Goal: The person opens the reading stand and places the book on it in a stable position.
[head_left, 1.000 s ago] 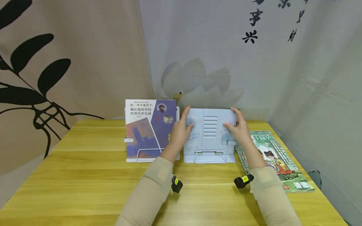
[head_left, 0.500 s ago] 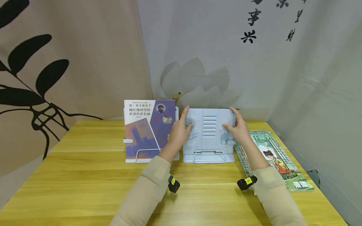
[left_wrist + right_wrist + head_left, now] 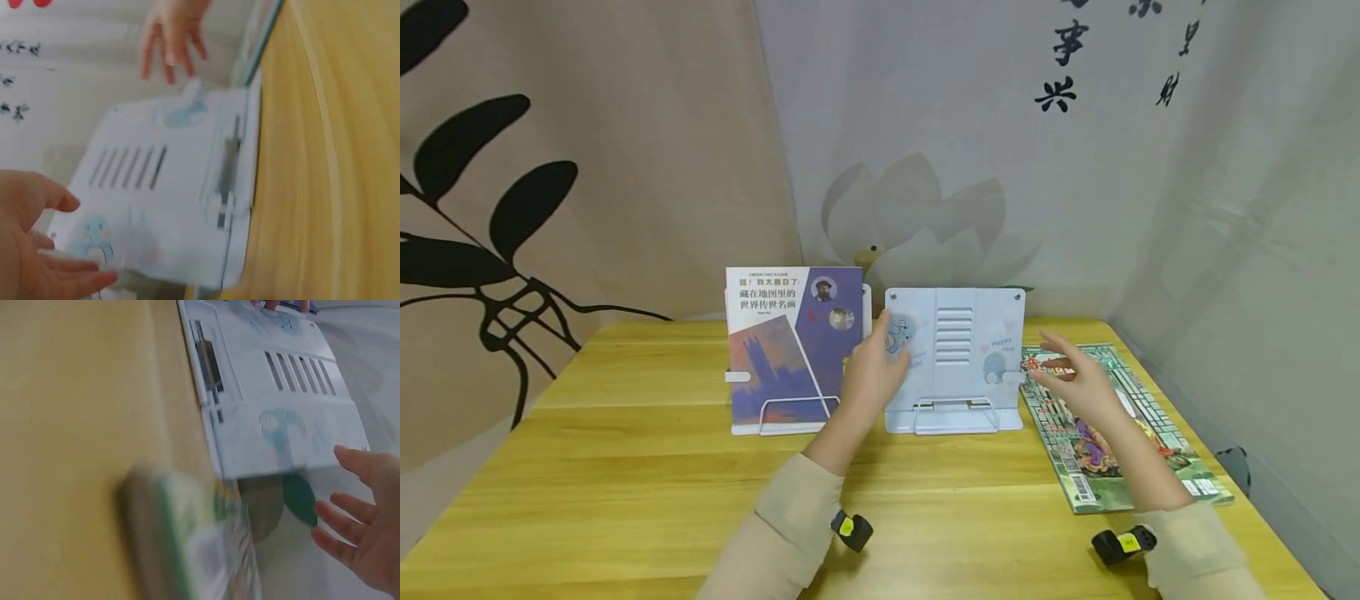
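A pale blue book stand (image 3: 953, 383) with a slotted back and a wire page holder stands upright in the middle of the table. At its left edge is my left hand (image 3: 872, 371), its fingers loose and thumb overlapping the stand's front in the head view. In the left wrist view that hand's thumb and fingers (image 3: 78, 284) are spread apart with nothing held. My right hand (image 3: 1086, 387) hovers right of the stand, over a green illustrated book (image 3: 1093, 492) that lies flat. Its fingers are parted and empty in the right wrist view too.
Left of the stand, a purple and white book (image 3: 835, 358) leans on a second white stand (image 3: 867, 308). The wooden table (image 3: 625, 483) runs back to a printed curtain (image 3: 700, 167). A black wrist camera (image 3: 852, 530) sits on each sleeve.
My right hand has let go of the stand's upper right edge and moved right, toward me, over the green book. The left hand has loosened and slid slightly down. The stand stays upright.
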`<action>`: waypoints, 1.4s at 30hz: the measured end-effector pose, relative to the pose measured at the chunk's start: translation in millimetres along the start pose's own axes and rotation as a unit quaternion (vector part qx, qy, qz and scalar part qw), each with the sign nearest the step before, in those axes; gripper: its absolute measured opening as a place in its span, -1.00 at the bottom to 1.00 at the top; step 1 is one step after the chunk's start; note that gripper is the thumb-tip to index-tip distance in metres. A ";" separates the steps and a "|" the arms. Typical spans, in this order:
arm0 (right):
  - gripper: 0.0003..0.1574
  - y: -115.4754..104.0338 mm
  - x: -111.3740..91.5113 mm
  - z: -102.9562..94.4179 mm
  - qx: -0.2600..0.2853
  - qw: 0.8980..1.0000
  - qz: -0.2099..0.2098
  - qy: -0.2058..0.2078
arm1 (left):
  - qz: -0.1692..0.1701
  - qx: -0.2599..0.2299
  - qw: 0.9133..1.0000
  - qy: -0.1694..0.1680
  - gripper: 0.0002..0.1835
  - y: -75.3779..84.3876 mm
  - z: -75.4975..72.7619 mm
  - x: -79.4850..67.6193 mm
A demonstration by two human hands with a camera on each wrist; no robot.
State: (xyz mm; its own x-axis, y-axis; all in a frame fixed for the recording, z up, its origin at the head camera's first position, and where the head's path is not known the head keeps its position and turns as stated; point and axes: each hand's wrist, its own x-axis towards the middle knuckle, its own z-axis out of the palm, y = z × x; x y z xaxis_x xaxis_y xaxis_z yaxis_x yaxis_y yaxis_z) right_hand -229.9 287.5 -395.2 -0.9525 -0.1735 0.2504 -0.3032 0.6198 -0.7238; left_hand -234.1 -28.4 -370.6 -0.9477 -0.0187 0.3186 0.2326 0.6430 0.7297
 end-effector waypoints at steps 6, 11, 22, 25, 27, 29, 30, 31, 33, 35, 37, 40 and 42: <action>-0.21 15.6 -28.9 -16.4 -0.031 0.999 0.013 0.002 | -0.006 -0.035 0.997 0.062 -0.38 18.2 -1.1 -17.3; -0.24 36.2 -41.4 -36.4 -0.038 0.999 0.016 0.011 | 0.019 -0.063 0.996 0.063 -0.48 33.5 8.1 -28.9; -0.15 82.8 -61.2 -73.1 -0.049 0.995 0.086 0.013 | 0.044 -0.152 0.987 -0.032 -0.58 65.0 59.4 -51.2; -0.15 92.3 -63.8 -76.8 -0.051 0.993 0.102 0.009 | 0.050 -0.151 0.986 -0.053 -0.58 68.8 76.1 -58.0; -0.13 96.8 -65.6 -79.3 -0.048 0.992 0.113 0.008 | 0.049 -0.148 0.985 -0.069 -0.58 70.2 86.9 -62.0; -0.11 100.7 -68.8 -82.7 -0.045 0.991 0.122 0.009 | 0.042 -0.147 0.985 -0.083 -0.58 71.4 97.3 -66.0; -0.10 102.4 -70.5 -84.4 -0.043 0.991 0.125 0.008 | 0.037 -0.148 0.984 -0.090 -0.58 71.9 102.2 -67.8; -0.09 104.2 -72.2 -86.0 -0.042 0.991 0.127 0.009 | 0.030 -0.148 0.984 -0.096 -0.58 72.1 106.8 -69.7; -0.09 107.7 -75.2 -88.9 -0.042 0.990 0.131 0.011 | 0.018 -0.148 0.983 -0.108 -0.57 72.2 115.5 -73.0; -0.10 111.2 -77.2 -90.9 -0.047 0.990 0.136 0.013 | 0.008 -0.145 0.982 -0.117 -0.55 71.5 123.6 -75.7; -0.10 114.2 -77.9 -91.7 -0.055 0.988 0.141 0.015 | -0.005 -0.142 0.982 -0.123 -0.54 70.5 130.2 -78.0; -0.10 118.2 -78.2 -90.9 -0.059 0.988 0.143 0.015 | -0.022 -0.148 0.980 -0.129 -0.53 67.5 138.6 -80.1; -0.11 120.8 -78.7 -89.8 -0.061 0.988 0.143 0.011 | -0.031 -0.160 0.978 -0.129 -0.55 65.3 143.3 -81.1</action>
State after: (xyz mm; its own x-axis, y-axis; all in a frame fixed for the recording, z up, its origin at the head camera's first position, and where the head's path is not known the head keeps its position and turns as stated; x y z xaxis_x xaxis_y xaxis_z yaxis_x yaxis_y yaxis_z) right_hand -188.9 444.7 -444.6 -0.9973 0.0387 0.0622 -0.0144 0.7293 -0.6841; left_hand -173.3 124.8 -435.5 -0.9764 0.1695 0.1342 0.1896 0.3738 0.9079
